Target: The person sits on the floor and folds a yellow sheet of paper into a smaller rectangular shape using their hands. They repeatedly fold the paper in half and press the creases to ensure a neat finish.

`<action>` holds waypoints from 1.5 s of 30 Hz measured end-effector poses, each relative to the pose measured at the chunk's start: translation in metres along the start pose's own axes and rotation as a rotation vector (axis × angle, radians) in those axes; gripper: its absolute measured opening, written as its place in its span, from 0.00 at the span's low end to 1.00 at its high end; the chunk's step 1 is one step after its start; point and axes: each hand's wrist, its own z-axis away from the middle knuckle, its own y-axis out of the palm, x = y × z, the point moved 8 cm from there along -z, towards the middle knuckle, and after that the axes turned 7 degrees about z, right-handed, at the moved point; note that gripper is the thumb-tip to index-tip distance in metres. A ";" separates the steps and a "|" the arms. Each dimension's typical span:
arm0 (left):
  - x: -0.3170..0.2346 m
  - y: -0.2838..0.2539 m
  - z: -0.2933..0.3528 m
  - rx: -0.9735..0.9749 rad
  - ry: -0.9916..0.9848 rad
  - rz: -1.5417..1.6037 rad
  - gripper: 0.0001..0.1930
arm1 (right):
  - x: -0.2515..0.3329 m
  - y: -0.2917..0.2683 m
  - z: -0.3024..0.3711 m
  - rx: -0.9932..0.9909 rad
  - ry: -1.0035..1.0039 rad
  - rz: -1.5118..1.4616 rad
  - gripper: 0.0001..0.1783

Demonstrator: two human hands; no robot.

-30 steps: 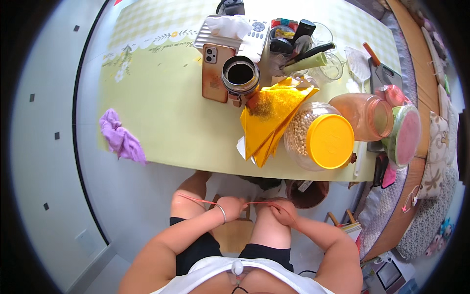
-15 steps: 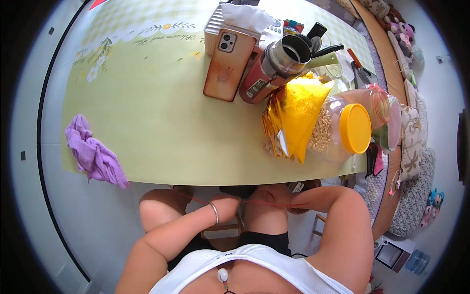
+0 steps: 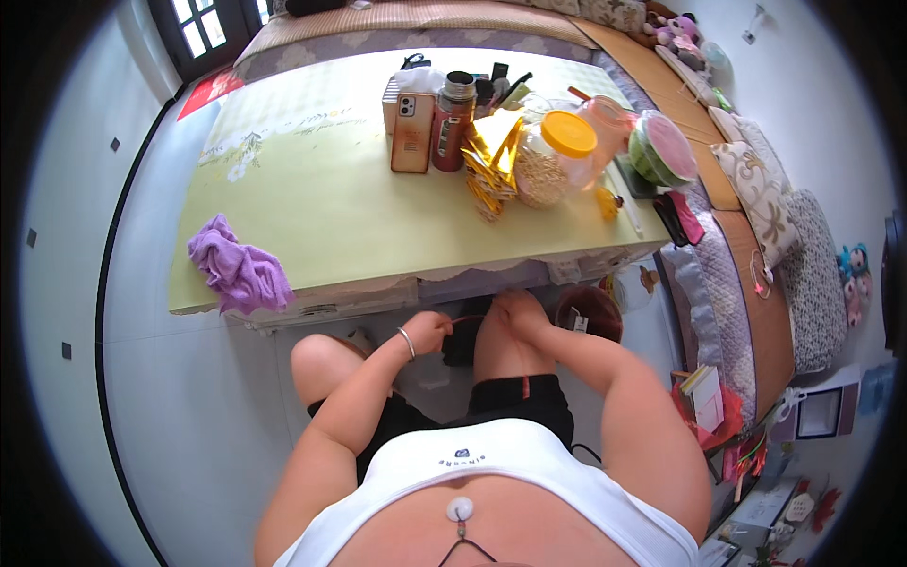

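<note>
Over my lap, my left hand (image 3: 430, 333), a silver bangle (image 3: 406, 343) on its wrist, is closed on a thin red cord (image 3: 463, 320). The cord runs across to my right hand (image 3: 518, 312), which pinches it above my right knee. A red tail of cord (image 3: 526, 383) hangs down over my right thigh to the black shorts. Both hands are below the front edge of the table (image 3: 368, 227), apart from each other. The fingertips are too small to make out in detail.
A purple cloth (image 3: 241, 266) lies at the table's near left corner. Further back stand a phone (image 3: 413, 132), a red thermos flask (image 3: 453, 128), gold foil packets (image 3: 491, 156) and a jar with a yellow lid (image 3: 553, 161). A brown bin (image 3: 590, 312) is under the table's right side.
The view has tilted up, showing more of the room beyond the table. My hands have shifted, and the cord, earlier stretched wide past both hands, now spans a short gap with a tail hanging down.
</note>
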 end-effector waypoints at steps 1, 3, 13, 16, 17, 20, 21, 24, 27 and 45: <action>0.001 0.002 0.003 -0.038 0.029 0.039 0.10 | -0.011 -0.001 0.008 -0.054 0.056 -0.054 0.16; -0.001 0.004 0.011 -0.123 0.070 0.117 0.11 | -0.023 -0.007 0.019 -0.157 0.107 -0.135 0.17; 0.053 -0.005 0.016 -0.351 0.093 0.290 0.09 | -0.080 -0.039 0.167 0.007 0.297 -0.222 0.20; 0.077 -0.006 0.011 -0.293 -0.034 0.148 0.09 | -0.164 -0.038 0.256 -0.065 0.675 -0.189 0.16; 0.086 -0.004 0.011 -0.314 -0.077 0.156 0.09 | -0.193 -0.034 0.297 -0.106 0.858 -0.272 0.12; 0.115 -0.010 0.016 -0.291 -0.066 -0.010 0.09 | -0.258 -0.030 0.425 -0.296 1.411 -0.240 0.08; 0.121 -0.006 0.012 -0.259 -0.107 0.009 0.09 | -0.275 -0.028 0.476 -0.370 1.577 -0.125 0.08; 0.132 -0.001 0.021 -0.201 -0.266 -0.023 0.08 | -0.301 -0.030 0.580 -0.496 1.833 -0.010 0.08; 0.123 -0.001 0.036 -0.160 -0.303 -0.210 0.08 | -0.310 -0.053 0.635 -0.632 2.053 0.110 0.10; 0.045 -0.052 0.092 -0.406 -0.192 -0.369 0.08 | -0.428 -0.093 0.640 -0.289 1.985 0.415 0.23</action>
